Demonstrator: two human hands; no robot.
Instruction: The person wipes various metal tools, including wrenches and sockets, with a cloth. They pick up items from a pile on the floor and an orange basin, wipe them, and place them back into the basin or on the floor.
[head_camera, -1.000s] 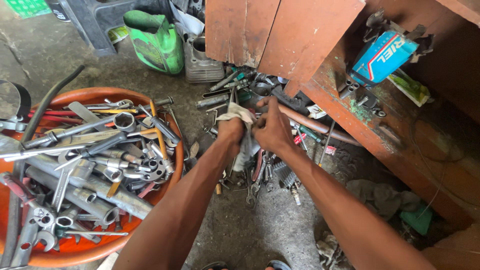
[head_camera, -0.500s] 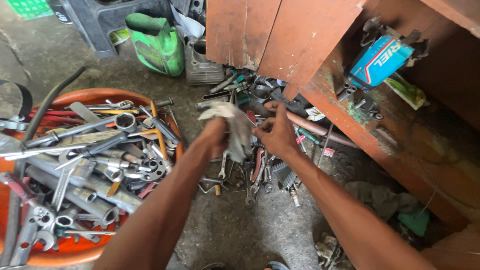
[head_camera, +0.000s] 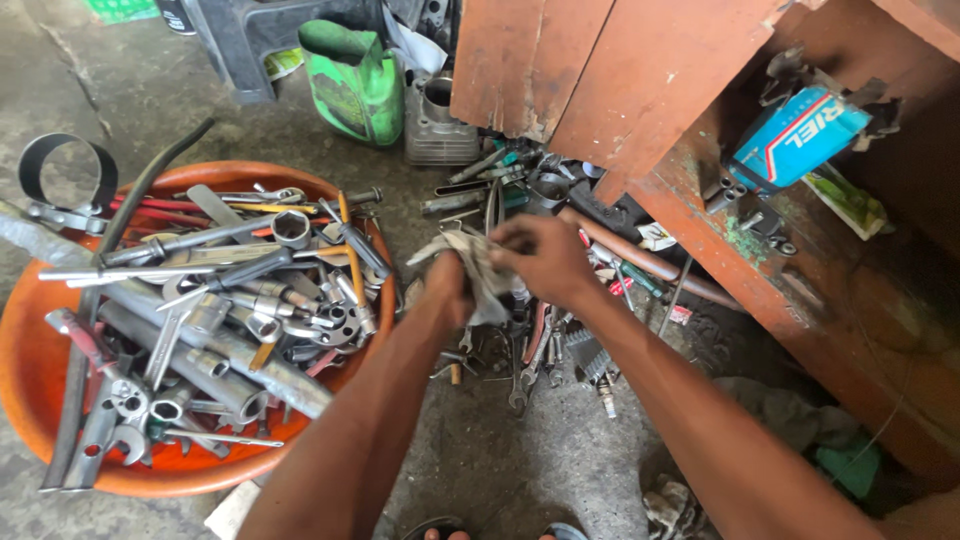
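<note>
Both hands hold a dirty grey rag above the loose tools on the floor; the left hand is closed around its lower part; the right hand pinches its top edge; to the left is an orange basin full of wrenches; I think keeping the cloth tight between the hands helps wiping.

The rag in my hands feels like grimy, matt cloth. Beside me the orange basin looks smooth plastic, its wrenches dull greasy steel, perhaps rusted.
</note>
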